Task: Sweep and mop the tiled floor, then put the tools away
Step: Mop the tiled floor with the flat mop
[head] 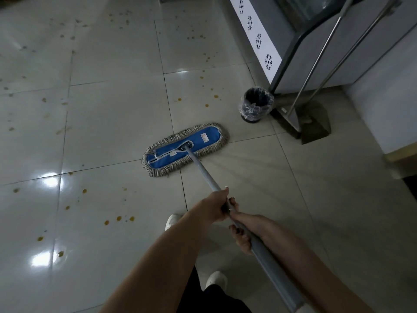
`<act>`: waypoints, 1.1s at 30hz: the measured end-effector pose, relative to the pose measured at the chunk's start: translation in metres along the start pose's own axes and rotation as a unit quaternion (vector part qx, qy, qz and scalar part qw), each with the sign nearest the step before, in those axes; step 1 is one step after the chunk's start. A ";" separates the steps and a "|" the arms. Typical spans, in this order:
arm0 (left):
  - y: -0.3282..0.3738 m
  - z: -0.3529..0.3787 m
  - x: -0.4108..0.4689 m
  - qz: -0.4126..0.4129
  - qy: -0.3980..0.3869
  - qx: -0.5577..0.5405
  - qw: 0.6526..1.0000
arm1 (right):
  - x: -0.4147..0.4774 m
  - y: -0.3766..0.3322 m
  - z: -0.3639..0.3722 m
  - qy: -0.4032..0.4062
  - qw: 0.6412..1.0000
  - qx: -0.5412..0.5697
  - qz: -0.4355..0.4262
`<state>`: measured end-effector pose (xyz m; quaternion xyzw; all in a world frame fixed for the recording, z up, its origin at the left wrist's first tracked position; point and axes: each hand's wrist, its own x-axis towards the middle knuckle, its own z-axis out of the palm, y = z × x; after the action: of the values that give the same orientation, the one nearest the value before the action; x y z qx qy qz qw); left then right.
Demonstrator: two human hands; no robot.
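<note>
Where the pale, glossy tiled floor (117, 123) fills most of the view, dark grout lines cross it and bright patches of lamp glare sit at the left. Orange-brown spots (119, 218) are scattered over the tiles, thickest at the left and far side. At the upper right stands a grey chest cabinet (316, 71) with a white strip of dark snowflake marks along its side.

The flat mop head (184, 150), blue on top with a grey fringe all round, lies flat on the floor near the middle of the view. Its long axis runs from lower left to upper right. The grey mop handle (203, 169) leaves the middle of the head and slants down and right toward the person.

The left grip (215, 205) is curled round the handle, farther down the pole toward the head. The right grip (244, 232) is wrapped round it just behind, almost touching the left. Two white shoes (172, 221) stand on the tiles below the arms.

A small dark waste bin (257, 105) lined with a clear plastic bag stands beside the cabinet's corner; its inside is too dark to tell any contents. Just right of it, two metal-handled tools (314, 126) lean against the cabinet, their dark heads on the floor.
</note>
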<state>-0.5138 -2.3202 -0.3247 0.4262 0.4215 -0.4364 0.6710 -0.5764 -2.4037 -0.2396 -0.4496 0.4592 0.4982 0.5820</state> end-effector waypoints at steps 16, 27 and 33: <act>0.266 -0.019 0.091 0.009 -0.017 0.100 0.995 | 0.063 -0.243 0.081 -0.056 0.996 0.059 -0.028; 0.464 -0.022 0.133 -0.008 -0.011 0.152 0.988 | 0.093 -0.429 0.136 -0.117 0.986 0.109 -0.036; 0.461 -0.004 0.143 0.011 0.013 0.146 0.989 | 0.094 -0.435 0.121 -0.087 0.990 0.109 -0.016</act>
<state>-0.0412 -2.2310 -0.3656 0.5294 0.3578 -0.4803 0.6008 -0.1260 -2.3129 -0.2822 -0.3452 0.4511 0.4734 0.6732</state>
